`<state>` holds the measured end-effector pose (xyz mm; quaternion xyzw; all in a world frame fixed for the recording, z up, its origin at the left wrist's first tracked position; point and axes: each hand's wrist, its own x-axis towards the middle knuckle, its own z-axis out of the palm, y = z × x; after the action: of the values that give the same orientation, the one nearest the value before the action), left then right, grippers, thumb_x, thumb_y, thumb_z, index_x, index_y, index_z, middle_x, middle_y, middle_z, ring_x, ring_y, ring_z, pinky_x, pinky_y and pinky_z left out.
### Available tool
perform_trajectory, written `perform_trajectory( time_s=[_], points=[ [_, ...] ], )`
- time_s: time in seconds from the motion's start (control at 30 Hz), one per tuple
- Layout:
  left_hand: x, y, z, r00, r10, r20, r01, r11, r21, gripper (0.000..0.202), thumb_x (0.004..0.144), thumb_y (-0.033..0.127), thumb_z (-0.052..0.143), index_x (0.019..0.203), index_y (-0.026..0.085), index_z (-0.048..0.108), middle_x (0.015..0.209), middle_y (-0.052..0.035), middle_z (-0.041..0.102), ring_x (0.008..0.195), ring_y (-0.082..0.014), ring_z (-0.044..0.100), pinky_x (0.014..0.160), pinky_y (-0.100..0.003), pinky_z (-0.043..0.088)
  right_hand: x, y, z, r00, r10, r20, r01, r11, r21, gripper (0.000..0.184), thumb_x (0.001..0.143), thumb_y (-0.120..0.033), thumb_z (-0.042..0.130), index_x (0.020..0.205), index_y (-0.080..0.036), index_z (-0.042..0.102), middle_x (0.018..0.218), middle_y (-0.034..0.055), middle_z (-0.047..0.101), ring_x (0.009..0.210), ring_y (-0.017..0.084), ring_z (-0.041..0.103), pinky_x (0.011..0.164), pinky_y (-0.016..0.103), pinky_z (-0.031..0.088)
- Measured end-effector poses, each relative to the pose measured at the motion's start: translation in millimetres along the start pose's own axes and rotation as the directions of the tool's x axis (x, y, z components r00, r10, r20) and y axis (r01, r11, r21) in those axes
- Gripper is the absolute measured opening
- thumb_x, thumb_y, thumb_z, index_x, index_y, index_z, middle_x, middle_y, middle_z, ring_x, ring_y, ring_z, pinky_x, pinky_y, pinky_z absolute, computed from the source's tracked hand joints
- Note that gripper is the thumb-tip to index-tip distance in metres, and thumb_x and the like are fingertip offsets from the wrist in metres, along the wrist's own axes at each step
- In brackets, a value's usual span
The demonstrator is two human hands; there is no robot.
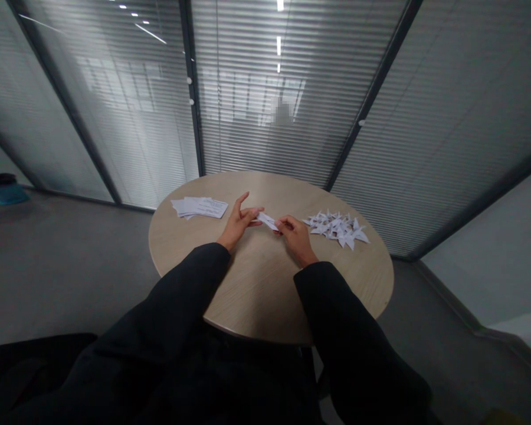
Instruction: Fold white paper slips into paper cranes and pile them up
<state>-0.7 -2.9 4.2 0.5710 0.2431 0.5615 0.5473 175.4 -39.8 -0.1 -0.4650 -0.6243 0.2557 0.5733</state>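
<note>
Above a round wood-grain table [265, 283], my left hand [238, 223] and my right hand [295, 237] pinch opposite ends of a narrow folded white paper [266, 221]. Its middle shows between my fingers. Left of my left hand lies a loose stack of white paper slips [199, 207] with faint printing. To the right of my right hand sits a heap of several small folded paper cranes [336, 229], their points overlapping. Black sleeves cover both my forearms.
Glass partitions with slatted blinds [265, 112] stand behind the table, and a blurred person [282, 127] shows through them. A grey floor [66, 277] surrounds the table. A blue object [2, 193] lies on the floor at far left.
</note>
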Motion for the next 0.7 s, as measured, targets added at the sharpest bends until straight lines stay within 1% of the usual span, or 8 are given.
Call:
perform_trajectory(
  time_s=[0.07,0.1,0.17,0.23,0.3,0.43,0.6,0.7],
  points=[
    [-0.7,-1.9,2.2,1.000,0.003,-0.013,-0.003,0.999,-0.036,0.089,0.074,0.033,0.074,0.146,0.027,0.021,0.112,-0.0092,0.065,0.096,-0.0181,0.065,0.086,-0.037,0.052,0.7,2.3,0.7,0.999,0.029,-0.021,-0.028,0.999,0.044,0.030,0.073,-0.050,0.065,0.076,-0.020,0.063,0.067,0.0026,0.067,0.062,0.019,0.064,0.062,0.032,0.053],
    [-1.2,-3.2,3.1,1.000,-0.004,-0.004,0.004,0.999,-0.037,0.094,0.071,0.029,0.076,0.146,0.027,0.020,0.112,-0.0090,0.064,0.095,-0.0176,0.066,0.087,-0.037,0.051,0.9,2.9,1.2,0.999,0.039,-0.025,-0.038,0.997,0.061,0.031,0.073,-0.051,0.065,0.077,-0.020,0.063,0.069,0.0031,0.067,0.063,0.019,0.065,0.063,0.033,0.053],
    [-2.3,-5.3,4.6,0.998,-0.034,0.047,0.035,0.999,-0.010,0.098,0.067,0.022,0.079,0.146,0.024,0.021,0.104,-0.0069,0.066,0.089,-0.0166,0.067,0.087,-0.037,0.051,0.8,3.3,2.2,0.999,0.047,-0.019,-0.046,0.996,0.076,0.034,0.074,-0.054,0.064,0.079,-0.020,0.063,0.073,0.0041,0.068,0.066,0.019,0.066,0.063,0.033,0.054],
    [-3.1,-6.2,5.4,0.993,-0.062,0.101,0.060,0.998,0.026,0.096,0.066,0.018,0.078,0.145,0.020,0.024,0.092,-0.0040,0.068,0.083,-0.0159,0.067,0.085,-0.036,0.051,0.2,2.8,3.5,0.999,0.052,0.004,-0.052,0.995,0.081,0.036,0.074,-0.056,0.064,0.079,-0.021,0.063,0.075,0.0047,0.069,0.067,0.020,0.066,0.063,0.033,0.054],
    [-3.4,-5.8,5.9,0.991,-0.071,0.110,0.065,0.997,0.051,0.088,0.067,0.016,0.076,0.142,0.018,0.030,0.083,-0.0016,0.068,0.077,-0.0150,0.067,0.080,-0.034,0.051,-0.9,1.9,4.9,0.998,0.057,0.035,-0.060,0.995,0.082,0.035,0.074,-0.056,0.064,0.079,-0.021,0.062,0.075,0.0047,0.069,0.066,0.019,0.065,0.062,0.033,0.054],
    [-2.4,-4.0,6.2,0.997,-0.066,0.047,0.063,0.996,0.068,0.066,0.068,0.019,0.075,0.128,0.016,0.046,0.077,-0.0007,0.067,0.071,-0.0134,0.065,0.072,-0.030,0.052,-3.1,1.5,7.5,0.997,0.034,0.070,-0.037,0.998,0.051,0.030,0.076,-0.050,0.062,0.079,-0.020,0.062,0.074,0.0026,0.067,0.067,0.018,0.063,0.065,0.031,0.051],
    [-0.6,-3.7,6.0,0.996,-0.077,0.046,0.071,0.991,0.114,0.039,0.065,0.027,0.078,0.096,0.013,0.060,0.074,-0.0019,0.067,0.067,-0.0122,0.062,0.065,-0.025,0.050,-4.0,1.8,6.2,0.995,-0.042,0.095,0.053,0.992,-0.111,0.021,0.079,-0.041,0.057,0.077,-0.020,0.062,0.071,0.0003,0.064,0.069,0.016,0.060,0.068,0.029,0.047],
    [0.4,-3.5,5.6,0.993,-0.093,0.067,0.083,0.987,0.137,0.033,0.062,0.033,0.080,0.083,0.013,0.062,0.074,-0.0029,0.067,0.067,-0.0123,0.061,0.064,-0.025,0.049,-3.9,0.5,4.0,0.991,-0.057,0.119,0.076,0.985,-0.158,0.019,0.080,-0.038,0.055,0.077,-0.020,0.062,0.070,0.0000,0.063,0.069,0.016,0.059,0.068,0.028,0.045]
  ],
)
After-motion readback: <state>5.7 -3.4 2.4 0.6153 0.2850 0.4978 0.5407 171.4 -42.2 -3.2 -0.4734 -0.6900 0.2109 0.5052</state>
